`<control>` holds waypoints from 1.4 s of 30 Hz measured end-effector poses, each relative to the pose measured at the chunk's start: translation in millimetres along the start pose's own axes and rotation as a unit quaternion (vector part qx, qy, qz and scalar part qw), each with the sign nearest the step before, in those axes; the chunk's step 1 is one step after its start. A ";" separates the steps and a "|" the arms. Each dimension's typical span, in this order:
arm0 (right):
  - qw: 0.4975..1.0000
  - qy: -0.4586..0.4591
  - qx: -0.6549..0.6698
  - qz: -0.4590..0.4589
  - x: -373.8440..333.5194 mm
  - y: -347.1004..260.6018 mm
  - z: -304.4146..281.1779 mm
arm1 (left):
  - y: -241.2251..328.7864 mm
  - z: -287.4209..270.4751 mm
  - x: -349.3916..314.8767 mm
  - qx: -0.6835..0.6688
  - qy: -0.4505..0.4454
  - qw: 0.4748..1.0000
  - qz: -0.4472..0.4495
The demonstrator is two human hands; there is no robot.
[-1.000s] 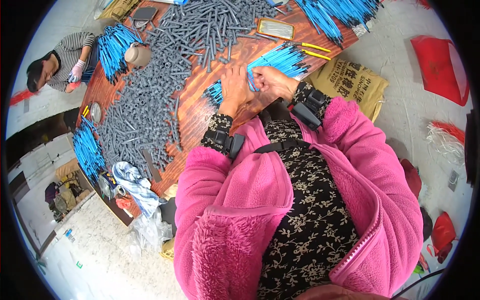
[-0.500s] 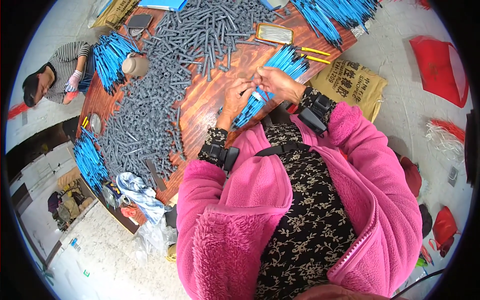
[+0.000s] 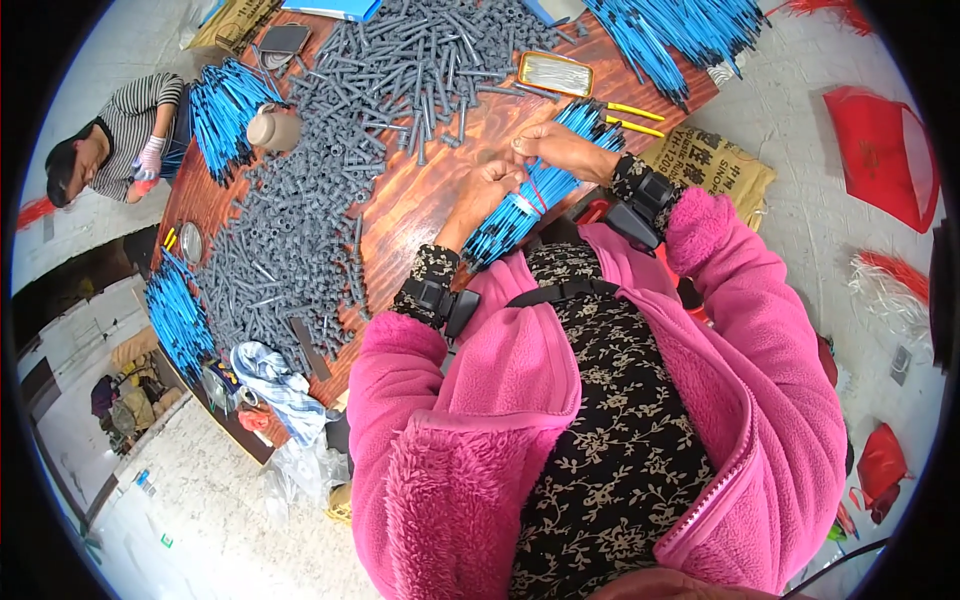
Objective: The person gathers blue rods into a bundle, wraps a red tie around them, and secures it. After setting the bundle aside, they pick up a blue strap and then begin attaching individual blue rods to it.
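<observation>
A bundle of thin blue rods with black tips (image 3: pixel 498 225) lies slantwise at the table's near edge, in front of my body. Around its middle runs a red string (image 3: pixel 536 198), beside a white band. My left hand (image 3: pixel 487 190) is closed in a pinch at the bundle's left side. Just above the bundle, my right hand (image 3: pixel 565 150) is also closed, thumb and fingertips together. The red string runs up to the pinched fingertips of both hands; its ends are hidden there. A small gap separates the two hands.
Grey plastic screw-like pieces (image 3: pixel 290 220) are heaped across the wooden table (image 3: pixel 400 215). Yellow-handled pliers (image 3: pixel 635 118) and a tray of white strips (image 3: pixel 556 73) lie beyond my right hand. More blue rods (image 3: pixel 220 115) lie near a co-worker (image 3: pixel 135 130). A printed sack (image 3: pixel 715 165) stands at right.
My hands have drawn apart, the right one upward, the left one slightly down. More of the bundle and the red string around it now shows.
</observation>
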State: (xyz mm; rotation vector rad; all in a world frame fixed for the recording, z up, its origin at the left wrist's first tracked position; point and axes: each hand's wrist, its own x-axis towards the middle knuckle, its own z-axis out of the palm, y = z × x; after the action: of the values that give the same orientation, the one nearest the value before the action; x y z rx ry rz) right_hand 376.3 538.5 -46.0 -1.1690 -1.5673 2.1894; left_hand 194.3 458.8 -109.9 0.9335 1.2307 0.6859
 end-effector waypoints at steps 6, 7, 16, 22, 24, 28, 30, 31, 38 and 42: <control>0.998 0.015 0.026 0.059 10.2 12.9 5.9 | 17.9 5.7 -16.7 0.113 -0.010 0.994 -0.007; 0.998 0.010 0.025 0.059 10.2 14.8 6.2 | 19.2 7.0 -18.5 0.143 -0.014 0.990 0.004; 0.998 -0.010 0.001 0.070 12.8 20.6 1.6 | 14.6 25.1 -23.9 0.087 -0.041 0.992 0.077; 0.999 0.008 -0.016 0.042 21.9 14.9 -8.1 | 10.8 25.5 -14.2 0.299 0.030 0.943 0.142; 0.999 0.014 -0.014 0.047 21.9 13.5 -10.0 | 12.6 26.5 -13.4 0.307 0.032 0.940 0.145; 0.997 0.023 0.041 0.060 21.2 13.3 -12.7 | 13.7 25.4 -11.6 0.353 0.013 0.922 0.158; 0.986 0.046 0.146 0.069 24.2 15.6 -17.9 | 9.9 22.7 -10.4 0.270 -0.008 0.955 0.121; 0.976 0.058 0.198 0.073 25.9 17.1 -21.1 | 7.9 21.4 -10.0 0.228 -0.018 0.968 0.102; 0.957 0.130 0.256 0.041 17.2 17.5 -44.0 | 4.7 11.5 -4.0 0.161 -0.051 0.983 0.073; 0.977 0.174 0.117 -0.025 9.3 15.7 -49.2 | -0.7 4.9 1.4 0.123 -0.054 0.990 0.054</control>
State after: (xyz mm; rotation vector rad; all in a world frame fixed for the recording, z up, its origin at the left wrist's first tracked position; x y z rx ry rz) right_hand 408.6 572.1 -70.0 -1.3315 -1.1517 1.9397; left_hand 199.4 458.7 -110.9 1.2325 1.1929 0.5683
